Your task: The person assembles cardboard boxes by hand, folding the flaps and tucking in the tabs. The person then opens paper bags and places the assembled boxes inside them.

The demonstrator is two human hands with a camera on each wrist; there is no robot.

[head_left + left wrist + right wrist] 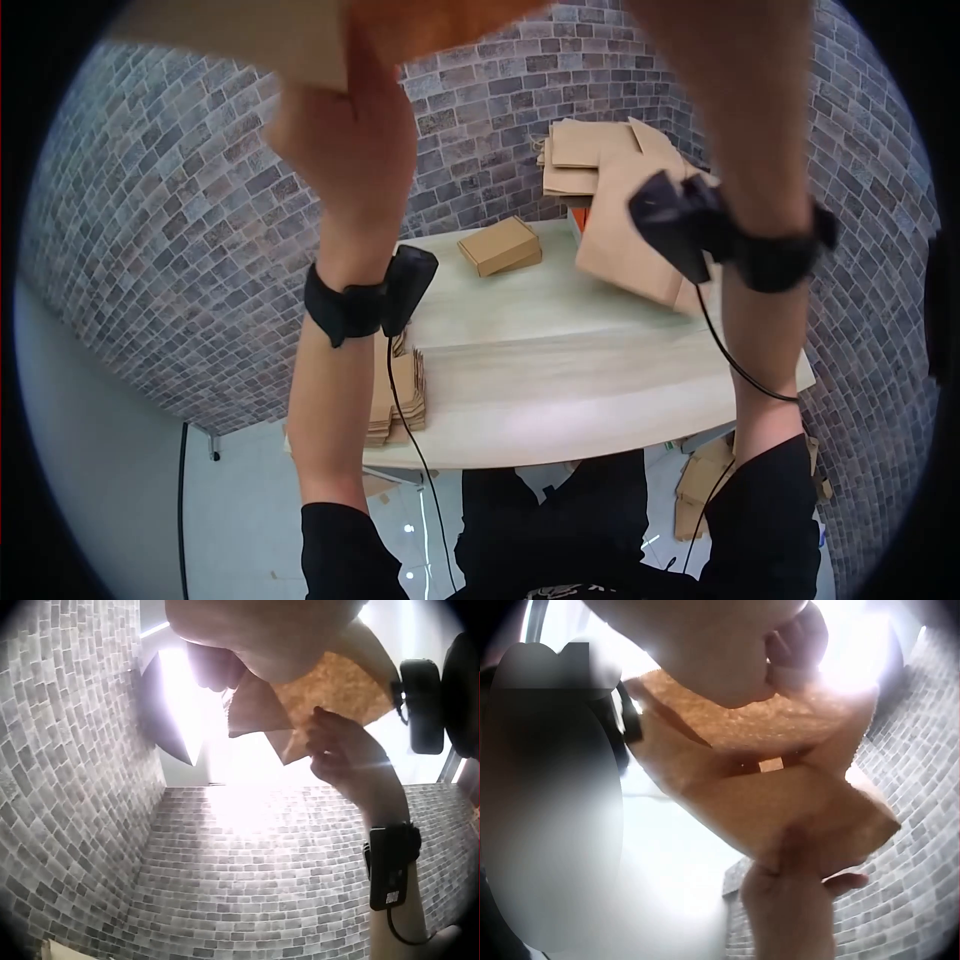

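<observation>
A brown paper bag (230, 40) (330, 686) (780, 802) is held up high, its mouth spread and a small pale square visible inside in the right wrist view. My left hand (350, 140) (255, 634) (791, 900) grips its side from outside, the fingers partly hidden by the paper. With curled fingers, my right hand (337, 754) (712, 645) pinches the opposite edge of the bag. In the head view the right hand is beyond the top edge and only its forearm shows.
Below stands a pale table (560, 375). Two small cardboard boxes (500, 246) lie stacked at its back. Large brown bags (635, 225) are piled at the back right, and folded ones (405, 395) at the front left. More brown pieces (705, 480) lie below, right. Brick-patterned walls surround the table.
</observation>
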